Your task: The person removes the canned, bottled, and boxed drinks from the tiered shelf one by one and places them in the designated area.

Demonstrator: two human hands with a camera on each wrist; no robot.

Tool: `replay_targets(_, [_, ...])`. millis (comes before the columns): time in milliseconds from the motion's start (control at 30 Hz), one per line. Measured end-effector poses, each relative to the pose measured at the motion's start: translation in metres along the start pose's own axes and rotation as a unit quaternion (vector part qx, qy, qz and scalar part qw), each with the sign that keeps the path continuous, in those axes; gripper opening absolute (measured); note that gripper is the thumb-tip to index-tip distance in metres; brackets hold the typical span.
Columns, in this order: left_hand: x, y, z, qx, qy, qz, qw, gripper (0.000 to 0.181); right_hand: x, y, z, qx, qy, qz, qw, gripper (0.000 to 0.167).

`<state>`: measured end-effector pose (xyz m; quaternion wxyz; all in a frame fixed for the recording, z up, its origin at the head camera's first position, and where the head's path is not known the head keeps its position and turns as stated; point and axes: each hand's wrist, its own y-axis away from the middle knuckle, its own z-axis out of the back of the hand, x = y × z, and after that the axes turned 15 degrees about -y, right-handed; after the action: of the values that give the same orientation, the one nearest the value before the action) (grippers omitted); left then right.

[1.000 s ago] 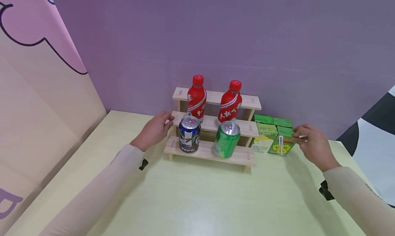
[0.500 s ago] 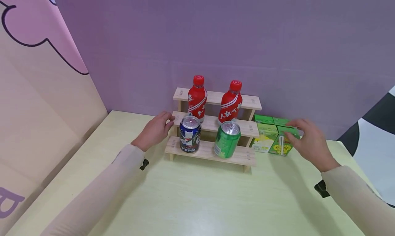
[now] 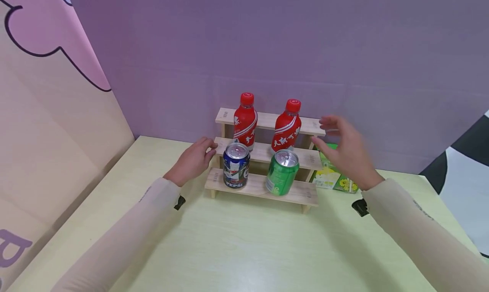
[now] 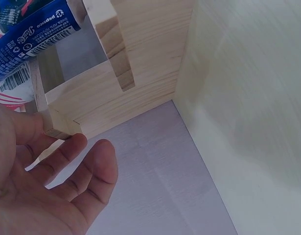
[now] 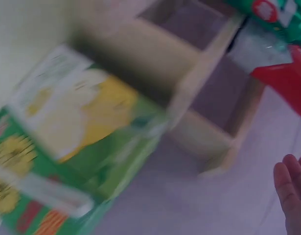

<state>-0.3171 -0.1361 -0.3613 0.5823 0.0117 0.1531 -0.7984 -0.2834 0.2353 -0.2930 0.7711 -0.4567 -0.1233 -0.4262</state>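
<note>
Head view: left hand (image 3: 192,161) points to 2 o'clock, fingers curled; right hand (image 3: 349,153) points to 10 o'clock, thumb and fingers apart.

You face a muted purple wall (image 3: 275,41) behind a pale table (image 3: 237,237), softly glossed by light. On your left is a cream wall (image 3: 49,126) with a black-outlined pink shape (image 3: 46,24); on your right, a black-and-white surface (image 3: 464,190).

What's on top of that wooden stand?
A Pepsi can and a green can stand on the lowest step, two red bottles on the middle step. The cans hide part of the middle step, the bottles part of the top step.
</note>
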Motion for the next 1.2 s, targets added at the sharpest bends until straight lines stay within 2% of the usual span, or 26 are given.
replay_targets(133, [0.000,0.000,0.000,-0.001,0.000,0.000,1.0000,0.024,0.007,-0.017,-0.016,0.019,-0.053,-0.020,0.9982,0.070])
replay_targets(333, [-0.002,0.001,0.001,-0.004,0.001,-0.004,1.0000,0.024,0.013,-0.032,-0.032,0.048,-0.096,-0.053,0.9928,0.078])
replay_targets(467, [-0.003,0.002,0.002,-0.011,0.000,-0.011,0.9999,0.024,0.016,-0.035,-0.037,0.051,-0.101,-0.054,0.9922,0.076])
replay_targets(633, [-0.002,0.000,0.001,-0.022,-0.001,-0.017,0.9996,0.022,0.016,-0.034,-0.040,0.046,-0.081,-0.048,0.9945,0.070])
replay_targets(733, [-0.003,0.001,0.001,-0.018,0.004,-0.016,0.9997,0.023,0.016,-0.031,-0.040,0.042,-0.074,-0.044,0.9953,0.069])
replay_targets(900, [-0.005,0.000,0.000,-0.012,0.009,-0.016,0.9998,0.024,0.016,-0.024,-0.033,0.021,-0.076,-0.039,0.9961,0.067])
replay_targets(1067, [-0.003,-0.003,-0.001,-0.020,0.002,-0.022,0.9996,0.023,0.012,-0.018,-0.020,-0.024,-0.081,-0.008,0.9964,0.063])
replay_targets(1200, [-0.002,-0.004,-0.001,-0.015,0.001,-0.018,0.9997,0.023,0.007,-0.012,-0.008,-0.050,-0.086,0.009,0.9950,0.063])
